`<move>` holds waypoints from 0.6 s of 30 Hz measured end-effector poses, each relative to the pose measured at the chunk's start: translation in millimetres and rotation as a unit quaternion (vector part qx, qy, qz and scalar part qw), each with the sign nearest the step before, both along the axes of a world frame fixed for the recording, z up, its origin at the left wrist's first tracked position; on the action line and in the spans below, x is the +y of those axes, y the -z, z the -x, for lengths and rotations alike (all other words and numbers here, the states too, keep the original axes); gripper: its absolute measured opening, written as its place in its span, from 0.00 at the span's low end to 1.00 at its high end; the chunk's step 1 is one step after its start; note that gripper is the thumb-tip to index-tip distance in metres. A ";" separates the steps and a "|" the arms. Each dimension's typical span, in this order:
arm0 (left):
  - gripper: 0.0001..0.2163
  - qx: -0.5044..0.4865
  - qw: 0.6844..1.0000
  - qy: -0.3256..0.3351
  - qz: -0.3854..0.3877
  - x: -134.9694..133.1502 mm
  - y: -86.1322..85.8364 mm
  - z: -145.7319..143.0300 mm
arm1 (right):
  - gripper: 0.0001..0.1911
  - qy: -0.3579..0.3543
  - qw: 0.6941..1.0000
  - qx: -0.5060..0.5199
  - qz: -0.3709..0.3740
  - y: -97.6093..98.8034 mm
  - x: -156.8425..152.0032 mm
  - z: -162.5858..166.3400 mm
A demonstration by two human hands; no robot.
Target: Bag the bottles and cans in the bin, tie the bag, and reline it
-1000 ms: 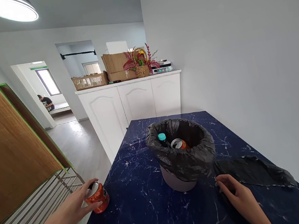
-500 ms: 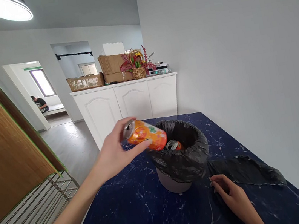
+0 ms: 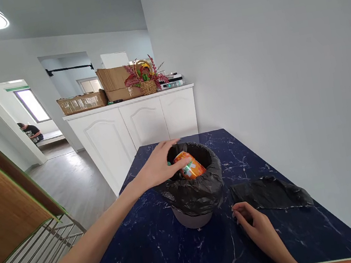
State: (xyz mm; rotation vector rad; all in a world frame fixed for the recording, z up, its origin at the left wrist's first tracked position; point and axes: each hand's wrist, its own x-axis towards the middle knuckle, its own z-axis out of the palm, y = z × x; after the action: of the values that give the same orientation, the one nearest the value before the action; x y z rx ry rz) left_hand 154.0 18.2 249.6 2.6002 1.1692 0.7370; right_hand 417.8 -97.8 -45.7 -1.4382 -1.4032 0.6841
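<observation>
An orange soda can [image 3: 191,167] leans tilted inside the mouth of a small bin [image 3: 193,221] lined with a black plastic bag [image 3: 196,195]. My left hand [image 3: 160,163] reaches over the bin's left rim, fingers and thumb spread apart. Its thumb lies across the can's near side, while the other fingers stand clear of it. Something green shows partly behind the thumb. My right hand [image 3: 257,225] rests on the table right of the bin, fingers loosely curled with a gap to the thumb, holding nothing visible.
A folded black plastic bag [image 3: 273,193] lies on the dark blue marbled table [image 3: 142,253]. Behind stands a white cabinet [image 3: 106,138] with cardboard boxes [image 3: 83,103] and a flower basket [image 3: 148,86]. A metal rack [image 3: 44,252] is at left. Another person [image 3: 30,132] sits in a far room.
The can has gone from my left hand's grip above the rim down into the bin, and that hand has opened. My right hand stays on the table; the view has shifted right.
</observation>
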 end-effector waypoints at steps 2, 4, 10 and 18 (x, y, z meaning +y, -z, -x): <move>0.30 -0.047 0.998 -0.037 -0.007 -3.1 0.6 7.7 | 0.19 0.000 1.000 0.009 -0.003 -1.0 -0.1 -0.3; 0.28 -0.096 0.993 -0.068 -0.010 -6.1 1.5 19.9 | 0.19 -0.001 1.000 0.016 -0.004 -2.4 -0.3 -0.5; 0.27 -0.173 0.971 -0.142 0.083 -3.0 22.5 76.7 | 0.21 -0.005 1.000 0.016 0.009 -3.3 -1.6 0.2; 0.30 -0.238 0.866 -0.144 0.415 -4.8 70.8 121.3 | 0.26 -0.068 0.985 0.148 0.051 -38.9 7.8 6.4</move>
State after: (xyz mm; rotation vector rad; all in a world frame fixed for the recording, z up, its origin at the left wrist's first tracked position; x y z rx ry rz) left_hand 32.7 13.4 178.8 1.4562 1.3217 0.6637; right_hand 411.4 -90.0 -6.9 -1.2646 -1.2535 1.0273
